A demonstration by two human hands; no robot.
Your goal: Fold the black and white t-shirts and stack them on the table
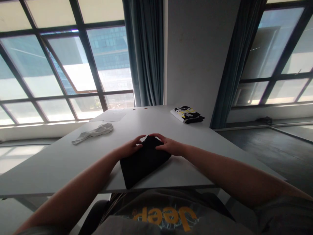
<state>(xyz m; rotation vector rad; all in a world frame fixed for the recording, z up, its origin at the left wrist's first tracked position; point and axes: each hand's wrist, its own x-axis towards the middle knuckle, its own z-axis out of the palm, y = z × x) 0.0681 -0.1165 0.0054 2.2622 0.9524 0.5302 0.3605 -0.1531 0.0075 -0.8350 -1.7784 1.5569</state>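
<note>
A black folded garment [144,164] lies at the near edge of the white table, right in front of me, turned at a slant. My left hand [132,146] grips its far left edge, with the thumb on top and the fingers curled near the far corner. From the other side, my right hand [168,145] holds the far right part, its thumb pressed on the cloth and its fingers reaching over the far corner. The fingertips of both hands almost meet there. What lies under the cloth is hidden.
A crumpled white cloth [94,132] lies on the table [73,169] to the left. At the back right rests a small pile of folded clothes [187,114], black, white and yellow. A pale sheet [110,116] lies at the back left. Windows and curtains [146,52] stand behind.
</note>
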